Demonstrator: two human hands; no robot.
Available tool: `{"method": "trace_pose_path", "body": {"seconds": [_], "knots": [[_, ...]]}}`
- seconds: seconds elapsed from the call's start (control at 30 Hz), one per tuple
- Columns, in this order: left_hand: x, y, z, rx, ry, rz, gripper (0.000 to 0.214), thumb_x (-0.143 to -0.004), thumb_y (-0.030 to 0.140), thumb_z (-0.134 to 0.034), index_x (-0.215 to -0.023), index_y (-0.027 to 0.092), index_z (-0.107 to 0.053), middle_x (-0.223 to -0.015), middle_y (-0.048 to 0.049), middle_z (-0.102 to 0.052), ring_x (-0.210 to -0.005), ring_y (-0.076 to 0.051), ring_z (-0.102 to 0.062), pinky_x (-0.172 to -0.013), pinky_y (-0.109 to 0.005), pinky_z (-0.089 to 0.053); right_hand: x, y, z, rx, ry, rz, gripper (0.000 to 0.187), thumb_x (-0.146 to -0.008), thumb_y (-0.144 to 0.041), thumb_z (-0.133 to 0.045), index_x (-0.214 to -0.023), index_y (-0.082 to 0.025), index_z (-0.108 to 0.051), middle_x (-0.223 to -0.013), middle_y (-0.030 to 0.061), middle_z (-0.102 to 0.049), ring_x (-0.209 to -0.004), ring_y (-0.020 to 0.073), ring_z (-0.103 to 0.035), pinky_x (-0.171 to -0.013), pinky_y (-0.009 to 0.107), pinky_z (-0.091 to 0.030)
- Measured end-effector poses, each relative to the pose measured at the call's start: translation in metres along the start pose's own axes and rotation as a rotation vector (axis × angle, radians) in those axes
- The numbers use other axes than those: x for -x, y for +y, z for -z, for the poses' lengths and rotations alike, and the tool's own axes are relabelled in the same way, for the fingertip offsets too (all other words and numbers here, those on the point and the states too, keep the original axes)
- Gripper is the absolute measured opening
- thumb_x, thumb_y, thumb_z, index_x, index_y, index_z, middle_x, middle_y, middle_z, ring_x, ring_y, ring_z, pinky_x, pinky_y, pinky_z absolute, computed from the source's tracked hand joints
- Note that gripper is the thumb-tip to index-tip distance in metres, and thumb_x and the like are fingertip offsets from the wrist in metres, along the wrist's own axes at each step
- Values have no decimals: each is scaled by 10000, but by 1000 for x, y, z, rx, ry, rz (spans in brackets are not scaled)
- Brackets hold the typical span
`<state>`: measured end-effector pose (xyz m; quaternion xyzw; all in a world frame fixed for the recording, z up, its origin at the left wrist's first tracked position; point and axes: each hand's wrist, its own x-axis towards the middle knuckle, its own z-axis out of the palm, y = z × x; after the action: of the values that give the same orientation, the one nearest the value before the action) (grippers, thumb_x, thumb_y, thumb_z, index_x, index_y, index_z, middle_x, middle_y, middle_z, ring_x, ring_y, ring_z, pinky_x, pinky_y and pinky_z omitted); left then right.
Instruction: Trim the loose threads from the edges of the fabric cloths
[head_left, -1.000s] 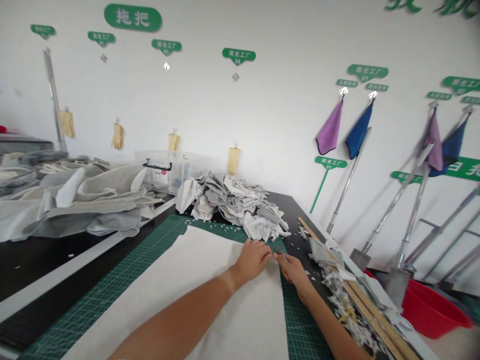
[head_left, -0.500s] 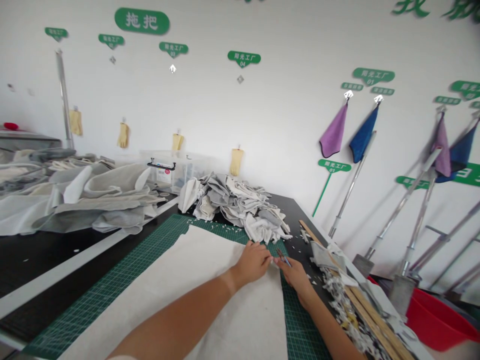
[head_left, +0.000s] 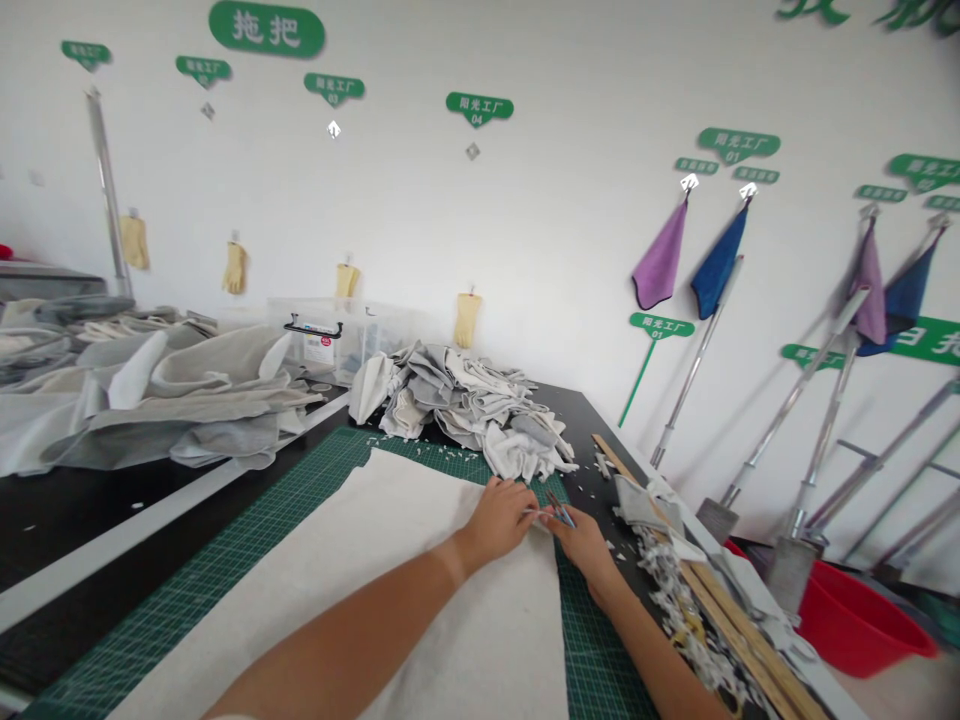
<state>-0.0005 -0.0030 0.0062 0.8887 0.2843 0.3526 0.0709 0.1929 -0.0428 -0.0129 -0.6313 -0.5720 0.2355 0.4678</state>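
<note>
A large off-white cloth [head_left: 360, 580] lies flat across the green cutting mat [head_left: 577, 640]. At its far right corner, my left hand [head_left: 499, 520] is closed, pinching the cloth's edge. A thin pale strip [head_left: 537, 512] runs from its fingertips to my right hand [head_left: 581, 545]. That hand is wrapped round small blue-handled scissors [head_left: 561, 510], with their blades pointing up and away from me. My right fingertips almost meet the left ones. Whether the strip is still joined to the cloth is too small to tell.
Crumpled grey and white cloths [head_left: 465, 405] lie heaped beyond the mat, with a bigger cloth pile [head_left: 165, 390] to the left. A clear plastic bin [head_left: 352, 330] stands behind. Wooden strips [head_left: 739, 620] and fabric scraps [head_left: 667, 580] line the right side, near a red basin [head_left: 862, 620].
The view has shifted slightly. My hands remain at the cloth's corner, the scissors are turned a little with their blades showing more, and the pale strip between my fingers shows more clearly.
</note>
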Motion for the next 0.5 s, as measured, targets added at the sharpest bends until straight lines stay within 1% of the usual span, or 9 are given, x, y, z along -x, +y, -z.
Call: {"method": "trace_pose_path", "body": {"seconds": [0.13, 0.2, 0.37, 0.5], "knots": [[-1, 0, 0, 25, 26, 7, 190, -1002, 336, -481, -987, 217, -629, -998, -32, -689, -1008, -208, -573, -903, -353, -330, 4, -4, 0, -36, -22, -88, 436, -760, -590, -641, -777, -154, -665, -453, -46, -423, -428, 101, -359, -435, 225, -263], [-1, -2, -2, 45, 16, 6, 173, -1000, 321, -488, -995, 216, -626, -984, -25, -695, -986, -200, -588, -899, -347, -335, 7, -9, -1, -55, -10, -94, 446, -752, -602, -648, -786, -158, -660, -437, -56, -389, -413, 95, -334, -423, 224, -242], [-2, -8, -9, 82, 21, 27, 164, -977, 328, -530, -982, 221, -654, -964, -8, -720, -959, -202, -607, -887, -351, -335, 11, -17, -2, -36, 36, -52, 446, -720, -608, -684, -803, -170, -669, -461, -44, -419, -446, 106, -373, -437, 227, -252], [-3, -10, -9, 115, 21, 58, 178, -967, 339, -541, -966, 248, -694, -974, 2, -735, -976, -208, -607, -864, -344, -339, 12, -16, -3, -33, 35, -53, 457, -740, -618, -668, -821, -168, -666, -473, -41, -434, -447, 103, -363, -435, 226, -251]]}}
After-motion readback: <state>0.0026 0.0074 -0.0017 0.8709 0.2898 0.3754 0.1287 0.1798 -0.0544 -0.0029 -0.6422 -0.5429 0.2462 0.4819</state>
